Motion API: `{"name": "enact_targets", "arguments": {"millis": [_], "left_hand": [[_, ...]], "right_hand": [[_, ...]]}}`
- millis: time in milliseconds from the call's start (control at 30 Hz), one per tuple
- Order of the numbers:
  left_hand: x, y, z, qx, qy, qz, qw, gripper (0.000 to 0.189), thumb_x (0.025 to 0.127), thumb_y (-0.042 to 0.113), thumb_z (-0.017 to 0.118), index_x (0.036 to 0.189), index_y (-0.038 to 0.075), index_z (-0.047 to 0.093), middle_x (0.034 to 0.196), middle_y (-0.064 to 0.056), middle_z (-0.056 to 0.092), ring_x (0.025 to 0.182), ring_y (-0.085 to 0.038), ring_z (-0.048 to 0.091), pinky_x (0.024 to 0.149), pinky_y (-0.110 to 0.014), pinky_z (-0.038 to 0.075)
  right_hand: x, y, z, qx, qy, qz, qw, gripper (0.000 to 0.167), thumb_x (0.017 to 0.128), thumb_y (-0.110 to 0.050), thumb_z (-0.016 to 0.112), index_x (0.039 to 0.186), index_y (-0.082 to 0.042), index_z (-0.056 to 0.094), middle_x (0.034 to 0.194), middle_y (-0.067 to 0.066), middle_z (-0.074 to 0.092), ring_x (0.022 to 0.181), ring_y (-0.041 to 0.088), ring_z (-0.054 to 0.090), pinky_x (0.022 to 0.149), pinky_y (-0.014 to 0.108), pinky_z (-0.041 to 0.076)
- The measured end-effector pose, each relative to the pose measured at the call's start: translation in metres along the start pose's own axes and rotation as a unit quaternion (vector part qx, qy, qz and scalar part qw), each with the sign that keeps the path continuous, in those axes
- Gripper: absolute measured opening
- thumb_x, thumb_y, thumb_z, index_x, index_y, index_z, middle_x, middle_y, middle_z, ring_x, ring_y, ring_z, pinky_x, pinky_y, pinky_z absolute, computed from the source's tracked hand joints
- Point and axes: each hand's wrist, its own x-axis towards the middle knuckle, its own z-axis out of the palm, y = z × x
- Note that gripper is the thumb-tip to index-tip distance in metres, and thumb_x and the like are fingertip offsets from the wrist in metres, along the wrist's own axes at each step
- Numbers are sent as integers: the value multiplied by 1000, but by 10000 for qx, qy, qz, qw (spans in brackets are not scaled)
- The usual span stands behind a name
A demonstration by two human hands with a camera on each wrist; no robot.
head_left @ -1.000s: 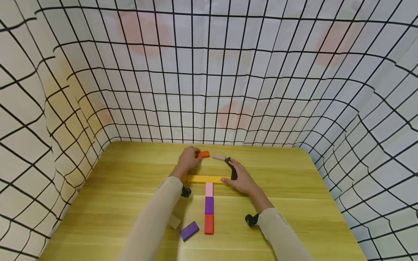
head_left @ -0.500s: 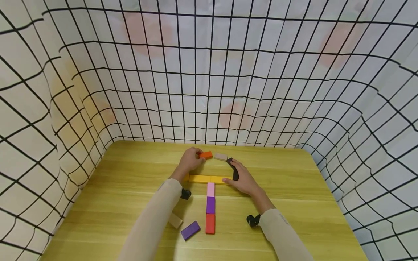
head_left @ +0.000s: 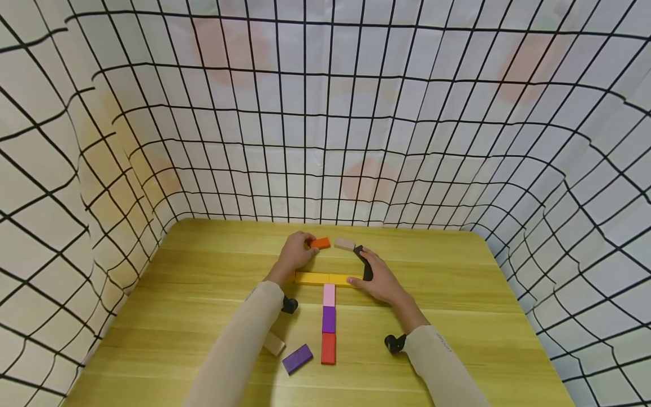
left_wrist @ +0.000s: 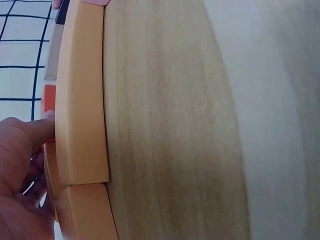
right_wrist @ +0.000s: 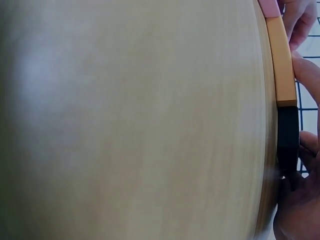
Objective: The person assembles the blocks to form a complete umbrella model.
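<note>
In the head view my left hand (head_left: 296, 252) pinches an orange-red block (head_left: 320, 243) at its left end, thumb on the near side. Right of that block lies a pale beige block (head_left: 344, 243), a small gap between them. My right hand (head_left: 380, 278) spreads over the right corner of the layout. Its fingers touch black blocks (head_left: 367, 272), while the thumb rests on the right-hand yellow block (head_left: 339, 280). That yellow block meets another yellow block (head_left: 311, 278) end to end. Below their joint run a pink block (head_left: 329, 295), a purple block (head_left: 328, 319) and a red block (head_left: 328, 349).
A loose purple block (head_left: 297, 359) and a beige block (head_left: 274, 343), partly behind the left sleeve, lie at the near left on the wooden table (head_left: 432, 367). A black wire grid (head_left: 325, 118) with white sheeting behind it surrounds the back and sides.
The head view has shifted slightly. The left hand has drawn the orange-red block a touch nearer, and the gap to the beige block looks slightly changed. The right hand stays in place.
</note>
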Motion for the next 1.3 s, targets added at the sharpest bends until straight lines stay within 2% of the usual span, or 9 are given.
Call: {"name": "enact_targets", "arguments": {"millis": [500,867,967,1067,1200,1300], "left_hand": [[2,0,-1,81,25,11,10000,40,98,25,72,134,6,68,131,-14,64,123,-32,57,108,-44,50],[5,-1,0,156,83,109,9998,41,98,24,73,134,6,68,131,-15,64,121,-32,58,105,-43,52],[4,-1,0,150,-24,100,9998,49,98,27,73,140,5,62,136,-17,61,125,-34,56,109,-45,50],[-1,-1,-3,268,-210,118,9994,66,98,39,71,152,8,50,150,-18,51,137,-36,50,115,-51,45],[-11,2,-9,780,-447,299,9955,92,90,62,70,161,15,36,165,-15,33,150,-39,35,119,-57,38],[-19,7,-15,1319,-595,621,9875,108,82,75,68,163,15,31,169,-13,28,155,-39,28,123,-58,32]], "right_hand": [[1,-4,-4,5,8,-27,10000,99,89,-59,73,163,-11,29,171,9,23,156,39,26,123,60,31],[1,-5,-4,-3,71,-73,9999,98,89,-60,72,163,-11,29,171,10,24,155,40,26,122,62,31],[0,-4,-3,-43,27,-1,10000,98,89,-60,72,163,-12,29,171,9,23,155,40,26,122,61,31],[-2,-3,-1,-65,-43,84,9999,99,89,-61,72,164,-14,28,172,7,22,156,38,25,123,60,30],[-2,-4,-1,-15,-54,78,10000,101,88,-63,72,164,-15,27,172,7,21,156,39,24,123,62,29],[-1,-3,-1,-16,-20,52,10000,101,88,-63,72,164,-14,27,172,7,22,156,38,24,123,62,29]]}}
